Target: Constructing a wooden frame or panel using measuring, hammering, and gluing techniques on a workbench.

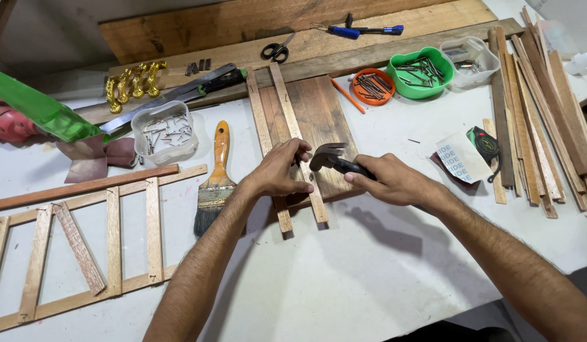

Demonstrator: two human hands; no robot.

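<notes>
White surface carries a ladder-like wooden frame, a dark board with two thin strips and a paintbrush. Right hand has its fingers wrapped around a claw hammer; left hand pinches something tiny over the right strip.

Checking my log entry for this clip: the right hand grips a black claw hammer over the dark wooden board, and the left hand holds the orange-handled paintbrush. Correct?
Not quite. The head view shows the left hand pinching a thin light wooden strip on the dark wooden board; the orange-handled paintbrush lies untouched beside it. The right hand does grip the black claw hammer.
</notes>
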